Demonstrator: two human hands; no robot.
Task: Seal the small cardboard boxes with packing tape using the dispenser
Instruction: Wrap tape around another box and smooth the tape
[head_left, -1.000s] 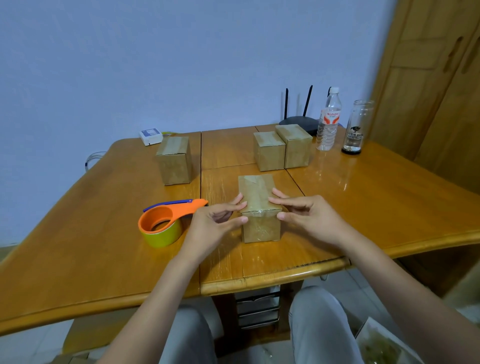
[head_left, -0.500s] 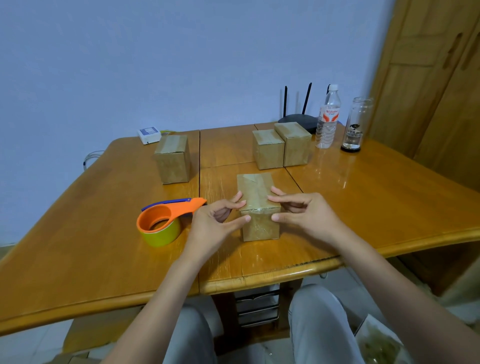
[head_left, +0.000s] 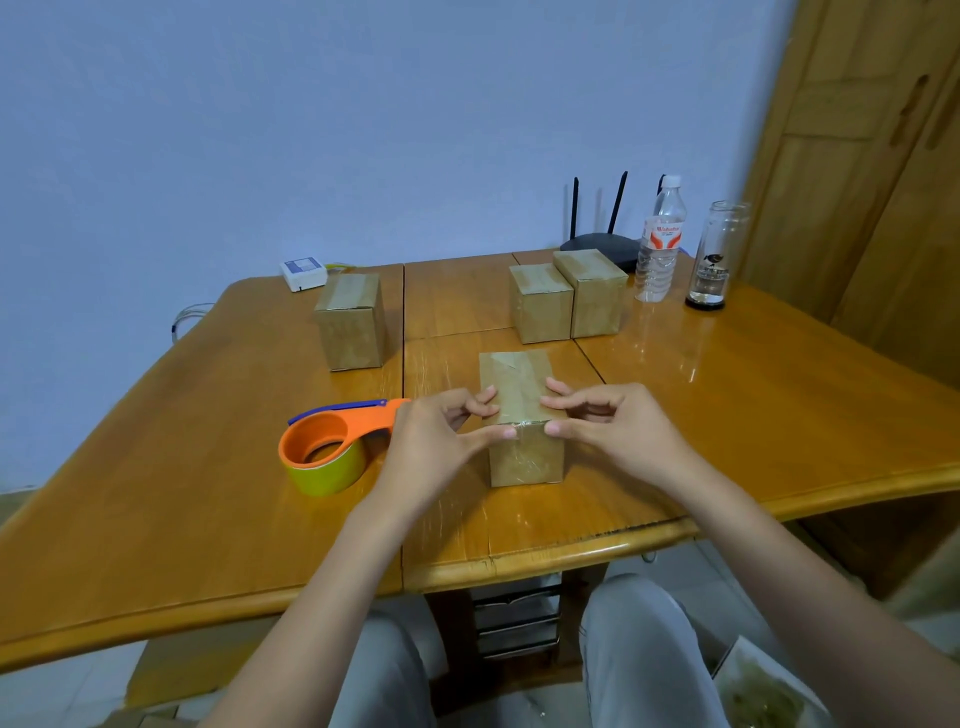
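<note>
A small cardboard box (head_left: 525, 460) with clear tape along its top stands near the table's front edge, in the middle. My left hand (head_left: 431, 441) holds its near left top corner, thumb on the front face and curled fingertips on the taped top. My right hand (head_left: 618, 431) mirrors this at the near right corner. The orange tape dispenser (head_left: 322, 452) with a yellow-green roll lies on the table just left of my left hand, not touched. A further taped box (head_left: 350, 332) stands at the back left. Two more boxes (head_left: 540, 304) (head_left: 595, 291) stand side by side at the back centre.
A water bottle (head_left: 660, 244), a glass jar (head_left: 717, 254) and a black router (head_left: 597, 241) stand at the back right of the wooden table (head_left: 208, 493). A white device (head_left: 303, 270) sits at the back left. A wooden door is on the right.
My fingers have curled in more on the box's top and both hands have slid slightly toward the near edge. The box and dispenser have stayed in place.
</note>
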